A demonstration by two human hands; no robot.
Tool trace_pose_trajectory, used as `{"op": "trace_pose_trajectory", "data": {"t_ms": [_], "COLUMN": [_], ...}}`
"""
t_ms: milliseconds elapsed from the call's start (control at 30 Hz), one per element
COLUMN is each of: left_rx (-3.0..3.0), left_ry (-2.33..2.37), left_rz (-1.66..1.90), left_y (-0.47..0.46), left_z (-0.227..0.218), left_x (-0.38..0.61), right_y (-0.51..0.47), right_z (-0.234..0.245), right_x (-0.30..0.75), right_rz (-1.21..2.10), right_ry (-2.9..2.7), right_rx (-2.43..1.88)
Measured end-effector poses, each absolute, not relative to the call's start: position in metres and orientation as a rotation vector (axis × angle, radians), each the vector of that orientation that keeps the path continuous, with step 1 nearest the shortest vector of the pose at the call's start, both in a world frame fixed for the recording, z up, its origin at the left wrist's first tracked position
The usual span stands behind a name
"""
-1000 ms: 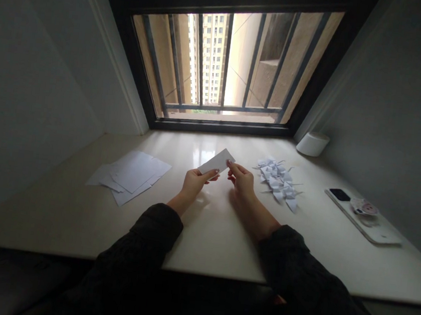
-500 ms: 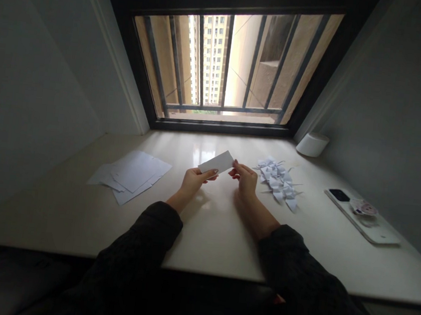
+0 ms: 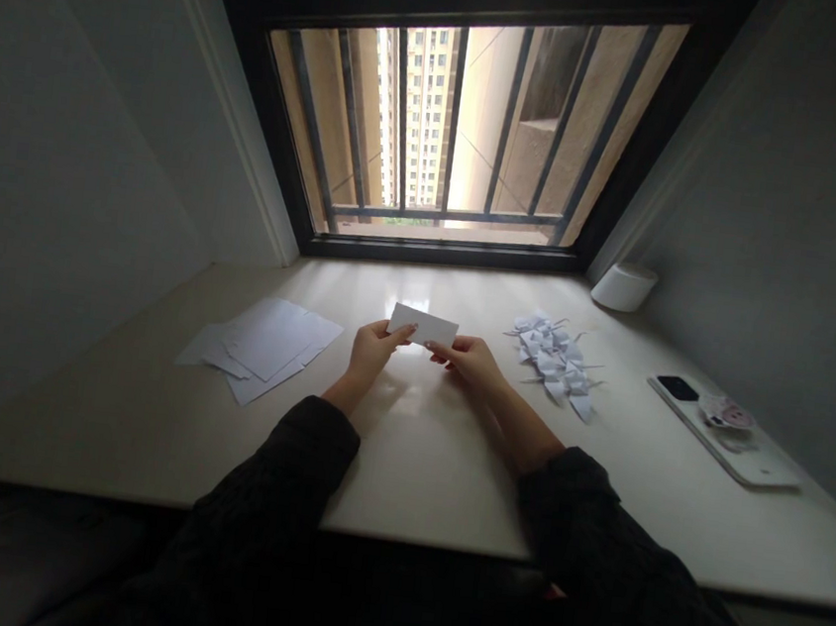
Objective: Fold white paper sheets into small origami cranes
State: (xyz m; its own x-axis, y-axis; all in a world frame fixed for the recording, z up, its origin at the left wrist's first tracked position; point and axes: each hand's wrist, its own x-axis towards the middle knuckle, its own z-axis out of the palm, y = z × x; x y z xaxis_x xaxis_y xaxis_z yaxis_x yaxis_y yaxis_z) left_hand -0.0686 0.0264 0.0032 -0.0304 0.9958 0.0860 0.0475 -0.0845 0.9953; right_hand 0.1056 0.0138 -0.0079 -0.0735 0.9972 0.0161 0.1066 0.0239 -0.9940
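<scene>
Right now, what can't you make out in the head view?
All head view.
Paper slip: single or folded, too small and dim; left hand and right hand cover its lower edge.
Folded paper pile: pieces too small to count.
Round item on the phone: blurred.

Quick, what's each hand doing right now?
The left hand is closed, pinching the white paper at its left end.
The right hand is closed, pinching the same paper's lower right edge.

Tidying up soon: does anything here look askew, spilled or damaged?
Nothing spilled or damaged. The held slip looks intact; the sheets at left lie fanned askew, the folded papers at right in a loose heap.
</scene>
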Motion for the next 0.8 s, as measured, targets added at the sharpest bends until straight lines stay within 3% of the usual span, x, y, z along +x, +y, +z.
{"op": "trace_pose_trajectory", "data": {"t_ms": [333,800], "left_rx": [1.228,0.953], "left_ry": [1.092,1.160], "left_rz": [1.168,1.457], "left_y": [0.020,0.025], "left_z": [-0.003,0.006], "left_x": [-0.060,-0.063], "right_y": [0.009,0.000], "right_z": [-0.012,-0.011], "right_x": [0.091,0.082], "right_rz": [1.149,1.170], "right_ry": [-1.186,-1.227], "right_rx": [-1.179,-1.184]}}
